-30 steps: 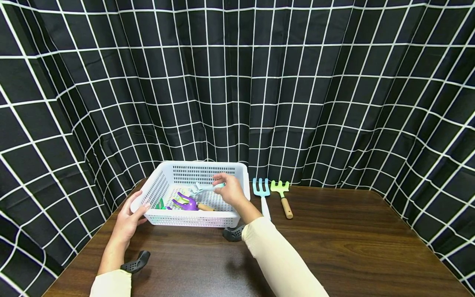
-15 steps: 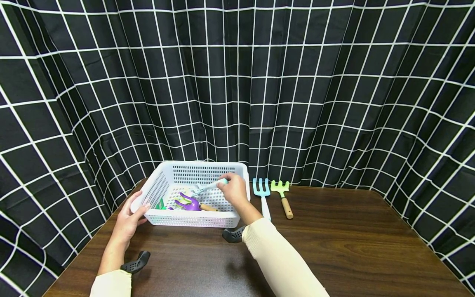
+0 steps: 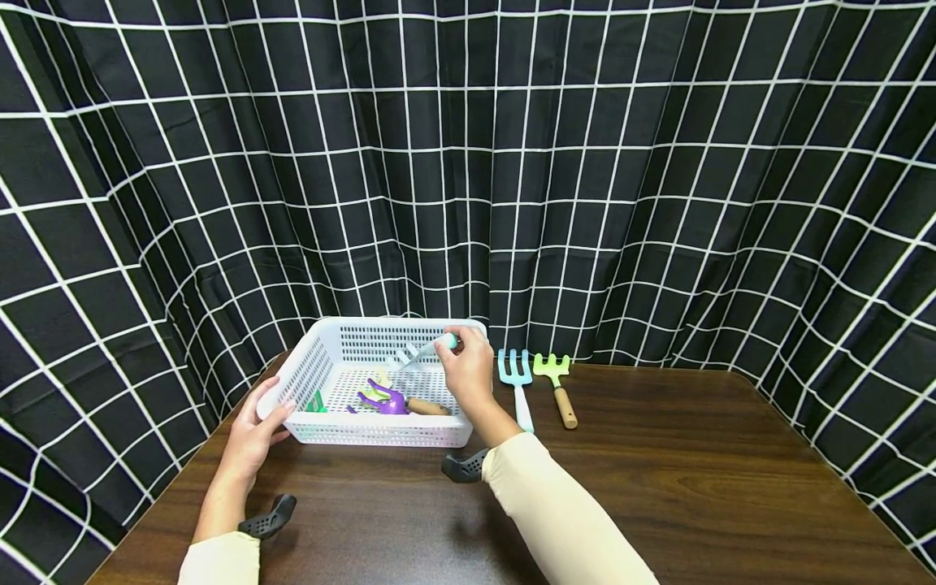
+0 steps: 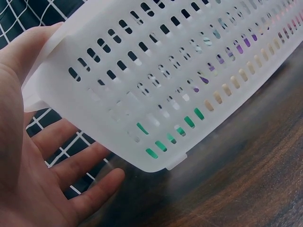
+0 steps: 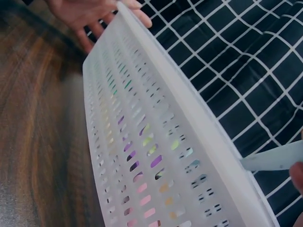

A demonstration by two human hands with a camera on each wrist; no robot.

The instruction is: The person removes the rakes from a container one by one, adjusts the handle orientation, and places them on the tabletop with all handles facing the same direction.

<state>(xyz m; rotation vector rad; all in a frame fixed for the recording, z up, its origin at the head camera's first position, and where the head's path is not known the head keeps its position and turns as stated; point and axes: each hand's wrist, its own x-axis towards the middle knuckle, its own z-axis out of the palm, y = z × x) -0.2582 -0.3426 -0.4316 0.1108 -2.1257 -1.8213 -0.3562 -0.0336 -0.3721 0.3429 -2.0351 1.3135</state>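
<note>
A white perforated plastic basket stands on the table. My left hand holds its left front corner, the thumb over the rim and the other fingers outside, spread in the left wrist view. With thumb and fingers, my right hand pinches the handle end of a pale blue garden hand fork. The fork slants above the basket floor, tines lower left. A purple hand rake with a wooden handle lies inside, partly over a yellow-green tool. Part of a green tool shows at the left; the front wall hides the rest.
Right of the basket, a blue hand fork with a white handle and a lime-green hand fork with a wooden handle lie side by side on the brown wooden table. A black grid curtain hangs behind.
My right hand has moved slightly right and raised the pale blue fork, its tines now clearer of the other tools. The purple rake has shifted right in the basket. My left hand stays put.
</note>
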